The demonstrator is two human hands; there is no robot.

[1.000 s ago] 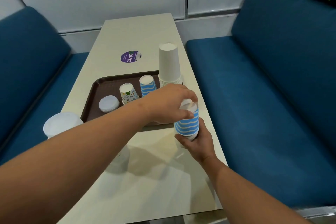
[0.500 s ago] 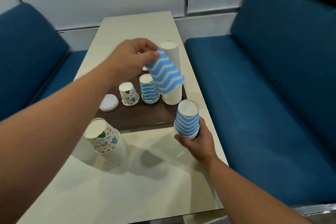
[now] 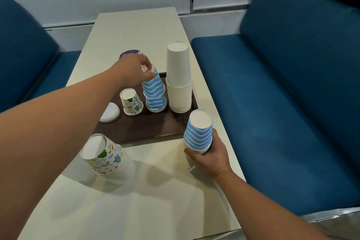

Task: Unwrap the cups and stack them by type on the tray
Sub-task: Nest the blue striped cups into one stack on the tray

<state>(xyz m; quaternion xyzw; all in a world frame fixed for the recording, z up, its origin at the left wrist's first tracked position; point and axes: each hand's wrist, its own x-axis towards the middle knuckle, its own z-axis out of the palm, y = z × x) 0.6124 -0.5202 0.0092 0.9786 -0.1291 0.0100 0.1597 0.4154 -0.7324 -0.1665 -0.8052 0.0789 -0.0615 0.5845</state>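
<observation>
Left hand pinches striped cup onto tray stack, right hand grasps remaining striped stack, patterned stack waits on bench.

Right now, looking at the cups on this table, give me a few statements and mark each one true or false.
1. The left hand grips the top of the blue striped stack on the brown tray. True.
2. The right hand holds a plain white cup. False: it holds a blue striped stack of cups.
3. The tall white cup stack stands on the tray. True.
4. The large doodle-print stack stands on the tray. False: it leans on the table, in front of the tray.
5. One small doodle-print cup stands upside down on the tray. True.
</observation>
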